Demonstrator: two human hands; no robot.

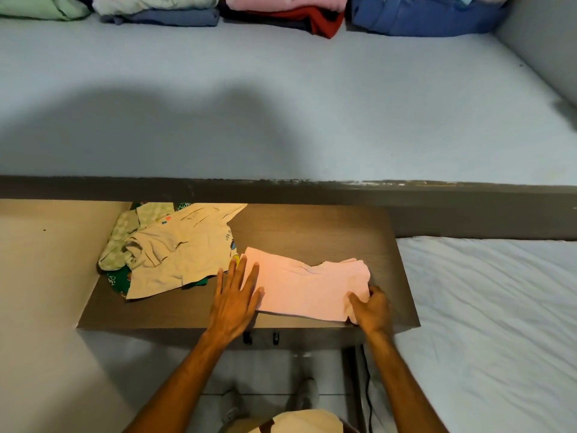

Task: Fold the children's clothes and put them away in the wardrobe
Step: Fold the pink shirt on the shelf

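Pink garment point(307, 290): lies flat on the brown table top point(327, 226), toward its near right side, already partly folded into a rough rectangle.
Long axis: runs left to right across the table, roughly parallel to the near edge, dipping slightly toward the right.
Left hand point(235, 303): fingers straight and spread, palm down, fingertips pressing the garment's left end; it pins, it does not grasp.
Right hand point(371, 307): fingers curled round the garment's right end, thumb on top, holding the near right corner.
Relation that matters: the cloth stretches between the two hands, so the right end lies in the right hand's fingers and the free fold line would fall between the hands; the next fold probably carries the right end leftward toward the flat left hand.
Nearer hand: each hand is at its own end; the right one alone has a grip.
Unfolded pile point(168, 251): at the table's far left, just beside the left fingertips; a cream shirt on top, a pale green checked piece and a dark green piece beneath, so at least three, though the heap hides its lower layers.
Folded stacks point(281, 14): four along the far edge of the grey mattress point(281, 104), well apart from the table.
Hands counted: two.
Pink garments on the table: one.
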